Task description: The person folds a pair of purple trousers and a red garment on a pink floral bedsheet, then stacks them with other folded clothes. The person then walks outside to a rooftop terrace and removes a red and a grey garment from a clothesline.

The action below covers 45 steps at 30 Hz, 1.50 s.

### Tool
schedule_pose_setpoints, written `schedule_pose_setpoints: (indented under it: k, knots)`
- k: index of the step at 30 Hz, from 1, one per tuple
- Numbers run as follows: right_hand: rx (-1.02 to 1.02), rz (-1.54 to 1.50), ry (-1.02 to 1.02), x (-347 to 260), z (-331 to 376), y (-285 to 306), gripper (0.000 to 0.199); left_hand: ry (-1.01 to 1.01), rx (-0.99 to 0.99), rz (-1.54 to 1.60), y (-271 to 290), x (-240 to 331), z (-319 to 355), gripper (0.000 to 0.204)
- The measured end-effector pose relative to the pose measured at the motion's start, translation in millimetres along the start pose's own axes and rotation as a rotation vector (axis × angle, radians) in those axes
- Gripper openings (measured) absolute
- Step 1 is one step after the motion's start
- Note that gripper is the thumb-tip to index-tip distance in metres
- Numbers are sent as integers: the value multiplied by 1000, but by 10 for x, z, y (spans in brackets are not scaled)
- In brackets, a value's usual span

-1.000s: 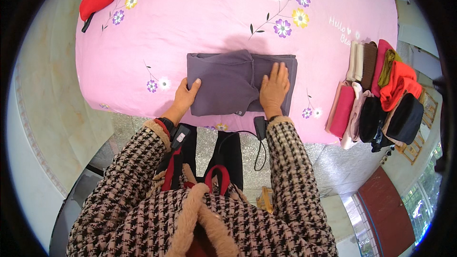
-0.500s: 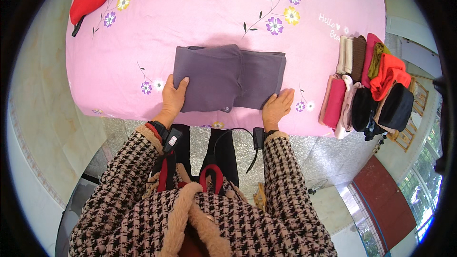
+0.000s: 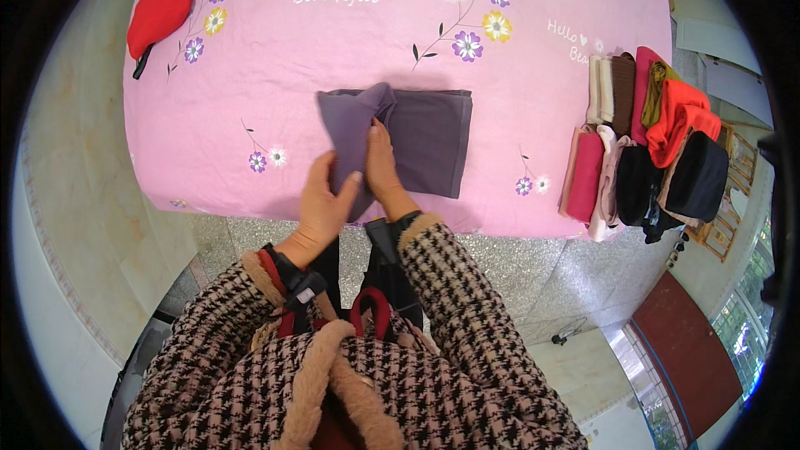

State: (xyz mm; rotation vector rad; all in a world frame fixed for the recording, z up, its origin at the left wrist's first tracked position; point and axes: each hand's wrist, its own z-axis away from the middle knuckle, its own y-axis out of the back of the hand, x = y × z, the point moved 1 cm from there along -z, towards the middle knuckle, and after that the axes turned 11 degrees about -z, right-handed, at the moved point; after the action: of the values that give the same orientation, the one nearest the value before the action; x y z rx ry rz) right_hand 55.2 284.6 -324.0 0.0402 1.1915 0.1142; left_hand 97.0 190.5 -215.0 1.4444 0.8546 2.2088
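Note:
A folded grey-purple garment (image 3: 429,146) lies on the bed near its front edge; its exact kind does not show. Its left part is lifted and bent into a crumpled flap standing over the flat right part. My left hand (image 3: 325,204) grips the lower left of this flap, thumb on top and the other fingers partly hidden by the cloth. Close beside it, my right hand (image 3: 385,168) holds the flap's right edge, fingers close together and pointing away from me. The two hands are only a little apart.
A pink floral sheet (image 3: 275,42) covers the bed. Rolled and folded clothes stand in rows at the right, among them a red-pink roll (image 3: 587,175), an orange-red piece (image 3: 679,121) and a black bundle (image 3: 698,168). A red pouch-like item (image 3: 158,12) lies far left.
My right hand has moved left from the garment's right end to the flap. The flap, flat before, is now raised and bunched between my hands. The garment has shifted slightly left.

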Motion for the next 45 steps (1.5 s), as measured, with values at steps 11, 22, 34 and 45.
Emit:
schedule_pose_setpoints:
  k: [11, 22, 34, 45]
  knots:
    - [-23, -822, -609, -141, -264, 1746, 51, -387, -387, -48, -1041, 792, -132, 44]
    - [120, 201, -279, 347, -53, 1901, 66, 298, -398, 218, -1097, -185, -745, 58]
    - [-113, -921, -584, -1351, 70, 2572, 52, 608, -905, 883, -701, 986, -80, 50]
    - [354, -715, 480, -3698, 272, 4933, 62, 479, -816, 724, -583, 1423, -239, 27]
